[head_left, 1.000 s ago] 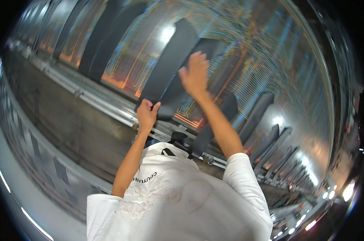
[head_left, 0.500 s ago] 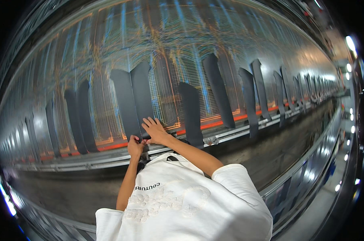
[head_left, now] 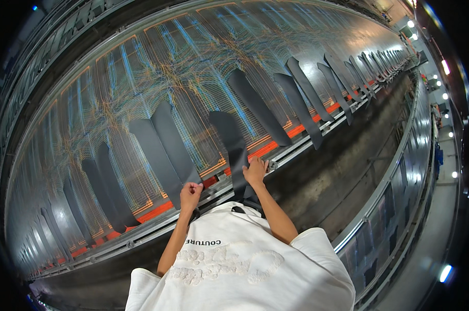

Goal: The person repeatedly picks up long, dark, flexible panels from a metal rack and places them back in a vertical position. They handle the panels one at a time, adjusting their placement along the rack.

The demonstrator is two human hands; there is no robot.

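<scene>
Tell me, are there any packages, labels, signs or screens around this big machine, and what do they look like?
No packages, signs or screens show.
Printed line of lettering: on the back of the person's white shirt, small, dark, seen upside down.
Raised white pattern: just below that lettering on the shirt, cloud-like, white on white.
Nothing else lettered shows near the left hand or right hand, which rest on dark grey strips of the machine.
</scene>
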